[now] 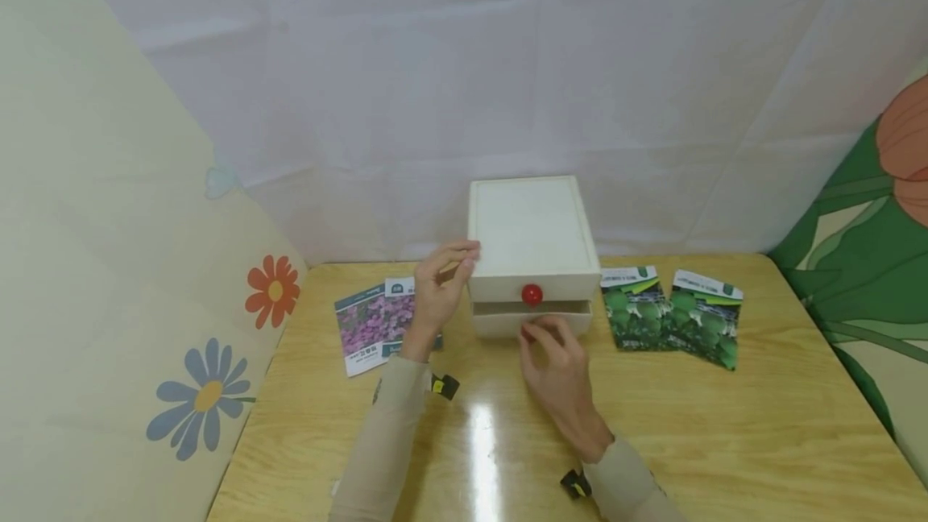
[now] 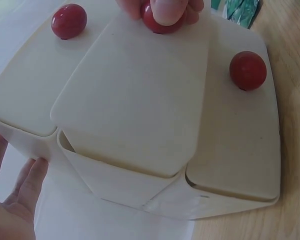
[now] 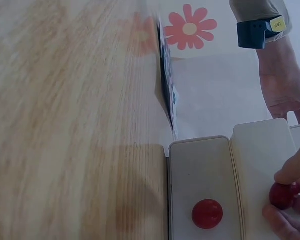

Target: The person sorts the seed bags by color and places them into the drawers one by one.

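Note:
A white drawer box (image 1: 532, 224) has several stacked drawers, each with a round red knob. The middle drawer (image 2: 135, 95) stands out a little from the others. My right hand (image 1: 561, 381) is in front of the box and pinches the red knob (image 3: 284, 195) of that drawer between thumb and fingers. My left hand (image 1: 442, 288) touches the left side of the box near its top front edge, fingers fairly straight. The top drawer's knob (image 1: 532, 294) and the bottom drawer's knob (image 2: 247, 70) are untouched. What the pulled drawer contains is hidden.
Seed packets with purple flowers (image 1: 362, 325) lie on the wooden table (image 1: 725, 441) left of the box, partly behind my left arm. Packets with green leaves (image 1: 638, 312) lie to its right. A white cloth backdrop (image 1: 435, 103) hangs close behind the box.

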{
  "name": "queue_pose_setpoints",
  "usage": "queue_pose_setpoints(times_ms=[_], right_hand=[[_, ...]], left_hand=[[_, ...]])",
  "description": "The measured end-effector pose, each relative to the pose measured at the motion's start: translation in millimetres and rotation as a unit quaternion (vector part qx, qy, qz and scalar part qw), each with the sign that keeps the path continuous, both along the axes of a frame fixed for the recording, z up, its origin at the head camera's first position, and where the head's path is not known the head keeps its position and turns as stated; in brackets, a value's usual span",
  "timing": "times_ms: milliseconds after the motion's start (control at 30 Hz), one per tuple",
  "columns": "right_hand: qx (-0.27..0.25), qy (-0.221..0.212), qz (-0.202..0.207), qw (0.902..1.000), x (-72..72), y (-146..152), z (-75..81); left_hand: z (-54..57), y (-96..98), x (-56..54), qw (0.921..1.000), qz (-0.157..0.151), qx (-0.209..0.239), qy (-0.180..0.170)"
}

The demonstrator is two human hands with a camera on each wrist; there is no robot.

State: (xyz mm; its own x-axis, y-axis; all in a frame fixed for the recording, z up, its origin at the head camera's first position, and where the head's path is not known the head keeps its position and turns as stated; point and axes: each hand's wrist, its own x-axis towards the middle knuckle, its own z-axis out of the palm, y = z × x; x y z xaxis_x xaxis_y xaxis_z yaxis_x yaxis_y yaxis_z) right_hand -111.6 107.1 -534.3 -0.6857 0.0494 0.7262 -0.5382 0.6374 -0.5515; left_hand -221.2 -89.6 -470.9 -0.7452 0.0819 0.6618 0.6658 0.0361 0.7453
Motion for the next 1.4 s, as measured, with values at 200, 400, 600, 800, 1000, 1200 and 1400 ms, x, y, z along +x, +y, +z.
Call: queue_pose_setpoints(times_ms=[200, 400, 600, 800, 1000, 1200, 1400], right_hand=[[-0.007, 0.014, 0.006, 0.9999, 6.0, 0, -0.3], [-0.006, 0.008, 0.015, 0.9998, 13.3, 0, -0.5], [0.008, -0.015, 0.012, 0.9998, 23.4, 2, 1.8], [0.003, -0.018, 0.019, 0.9997, 31.6, 2, 2.2], [-0.005, 0.01, 0.026, 0.9996, 36.0, 1, 0.4], [-0.001, -0.012, 0.017, 0.9998, 42.0, 2, 0.2], [-0.005, -0.016, 0.02, 0.9996, 48.3, 2, -0.3]], left_hand=[[0.4, -0.4, 1.5, 1.0, 0.001, -0.004, -0.008], [0.9, -0.8, 2.2, 0.9999, 0.005, -0.008, -0.005], [1.7, -0.1, 3.2, 0.9999, 0.004, -0.007, -0.008], [3.1, -0.1, 3.6, 0.9999, 0.005, -0.011, -0.007], [3.3, -1.2, 2.4, 0.9998, 0.0, -0.015, -0.013], [3.8, -1.2, 3.2, 0.9999, -0.002, -0.01, -0.008], [4.3, -0.1, 3.5, 0.9999, 0.003, -0.007, -0.009]])
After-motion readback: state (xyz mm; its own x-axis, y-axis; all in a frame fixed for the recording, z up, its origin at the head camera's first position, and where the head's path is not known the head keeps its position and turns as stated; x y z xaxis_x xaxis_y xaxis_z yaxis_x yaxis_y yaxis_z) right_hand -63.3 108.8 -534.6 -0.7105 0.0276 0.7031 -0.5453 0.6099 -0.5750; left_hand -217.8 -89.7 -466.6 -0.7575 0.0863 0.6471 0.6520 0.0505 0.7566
